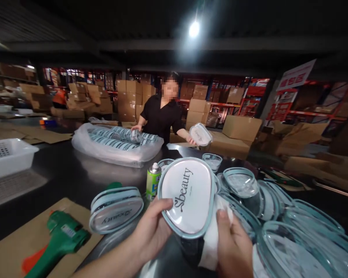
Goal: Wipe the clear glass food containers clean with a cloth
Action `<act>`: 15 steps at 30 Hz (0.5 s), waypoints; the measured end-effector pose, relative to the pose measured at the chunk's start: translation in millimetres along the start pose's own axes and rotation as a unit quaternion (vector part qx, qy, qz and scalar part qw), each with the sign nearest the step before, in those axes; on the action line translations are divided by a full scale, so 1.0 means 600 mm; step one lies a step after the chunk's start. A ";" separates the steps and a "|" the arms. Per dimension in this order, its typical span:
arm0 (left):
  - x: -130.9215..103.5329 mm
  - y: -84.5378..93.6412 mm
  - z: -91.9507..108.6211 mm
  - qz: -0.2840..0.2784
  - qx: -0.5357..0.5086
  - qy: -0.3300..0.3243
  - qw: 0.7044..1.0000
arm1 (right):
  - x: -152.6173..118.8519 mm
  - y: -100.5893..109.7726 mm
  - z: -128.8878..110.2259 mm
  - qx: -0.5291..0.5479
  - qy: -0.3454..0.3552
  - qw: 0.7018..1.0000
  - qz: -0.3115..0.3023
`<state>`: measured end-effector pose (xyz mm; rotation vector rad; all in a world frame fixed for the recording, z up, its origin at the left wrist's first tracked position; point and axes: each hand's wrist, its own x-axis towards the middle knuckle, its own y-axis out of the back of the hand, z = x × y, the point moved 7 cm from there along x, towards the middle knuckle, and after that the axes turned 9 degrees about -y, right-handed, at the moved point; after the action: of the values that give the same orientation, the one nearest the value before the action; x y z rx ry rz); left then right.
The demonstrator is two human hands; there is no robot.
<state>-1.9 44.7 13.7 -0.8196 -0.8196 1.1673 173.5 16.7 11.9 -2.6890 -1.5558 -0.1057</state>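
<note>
A clear pouch point(191, 197) with pale blue trim and the word "beauty" is held up in front of me. My left hand point(155, 220) grips its lower left edge, thumb on the front panel. A white cloth point(213, 243) is pinched in my right hand point(233, 243), against the pouch's right edge. Beside my left forearm lie similar pouches point(117, 210), lettering on top. More pouches point(295, 247) are heaped to the right. Just behind the held pouch stands a green spray can point(153, 179).
A green glue gun point(62, 233) lies on cardboard point(5, 255) at left, near a white basket point(11, 154). Across the black table point(60, 170), a person point(162, 114) holds a pouch point(201, 134) beside a plastic bag point(116, 156) full of pouches.
</note>
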 end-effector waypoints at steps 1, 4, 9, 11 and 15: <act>0.001 0.002 0.001 0.004 -0.005 -0.011 1.000 | -0.002 -0.008 0.000 -0.013 0.016 1.000 0.005; 0.002 0.002 0.001 0.001 -0.010 -0.035 0.999 | 0.000 -0.016 0.005 -0.034 0.023 0.999 -0.007; -0.007 -0.004 -0.011 -0.004 0.016 -0.016 1.000 | -0.006 -0.031 0.010 0.097 -0.046 0.989 -0.106; -0.008 -0.004 -0.019 -0.002 0.025 0.004 1.000 | -0.011 -0.034 0.008 0.131 -0.068 0.984 -0.102; -0.001 0.000 -0.019 -0.028 0.072 -0.013 0.997 | -0.015 -0.027 0.003 0.161 -0.075 0.982 -0.070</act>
<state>8.0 42.6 8.2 -0.6600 -0.7663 1.1744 154.9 17.1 9.2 -2.3836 -1.6354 0.3249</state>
